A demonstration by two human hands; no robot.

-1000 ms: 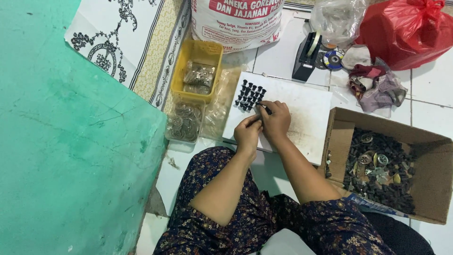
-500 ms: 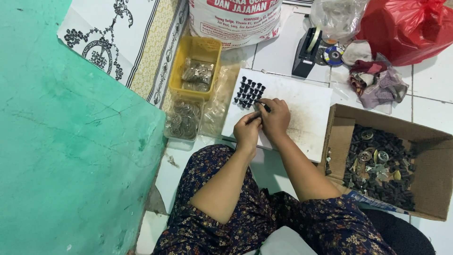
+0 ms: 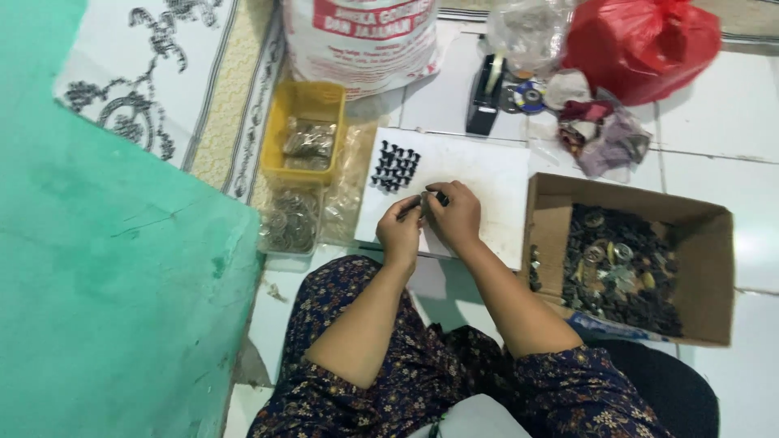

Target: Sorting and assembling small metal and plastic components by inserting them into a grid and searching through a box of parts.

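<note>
Both forearms come up from the lap, bare from just below the elbow, and angle in toward each other so the hands meet at about 12 o'clock from the knees. Left hand (image 3: 400,229) sits at roughly 9 o'clock of the right hand (image 3: 454,217), knuckles up, fingers curled in. Right hand is curled too, its fingertips (image 3: 432,199) pinched toward the left hand's thumb side. The two are touching or just about. Wrists look fairly straight, left elbow tucked near the thigh, right elbow out toward 4 o'clock. Can't tell what the pinch closes on.
</note>
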